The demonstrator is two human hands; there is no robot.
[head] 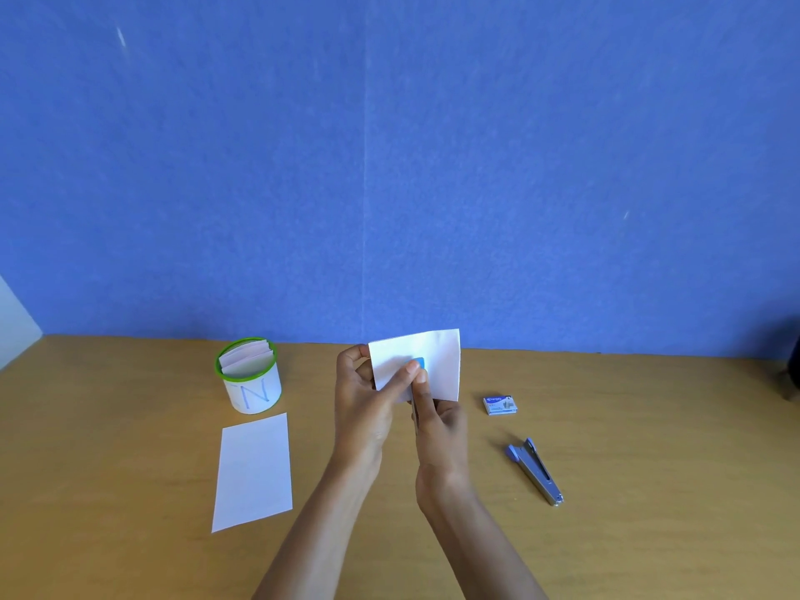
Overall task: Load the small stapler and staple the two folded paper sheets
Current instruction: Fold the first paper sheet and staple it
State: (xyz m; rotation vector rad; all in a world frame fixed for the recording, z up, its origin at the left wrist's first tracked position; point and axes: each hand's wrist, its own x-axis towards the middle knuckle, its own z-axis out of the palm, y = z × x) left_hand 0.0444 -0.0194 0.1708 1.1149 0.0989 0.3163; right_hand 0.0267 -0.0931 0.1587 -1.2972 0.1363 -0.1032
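Observation:
Both my hands hold a folded white paper sheet (437,361) up above the middle of the table. My left hand (366,409) grips its left edge, with the thumb on its front. My right hand (439,430) pinches its lower middle, where a small blue mark shows. A second white sheet (253,469) lies flat on the table to the left. The small blue and metal stapler (534,469) lies on the table to the right, untouched. A small box of staples (500,404) sits just behind the stapler.
A white cup with a green rim (249,376), marked with a letter N and holding several folded papers, stands at the back left. The wooden table (649,491) ends at a blue wall. A dark object (794,374) shows at the far right edge.

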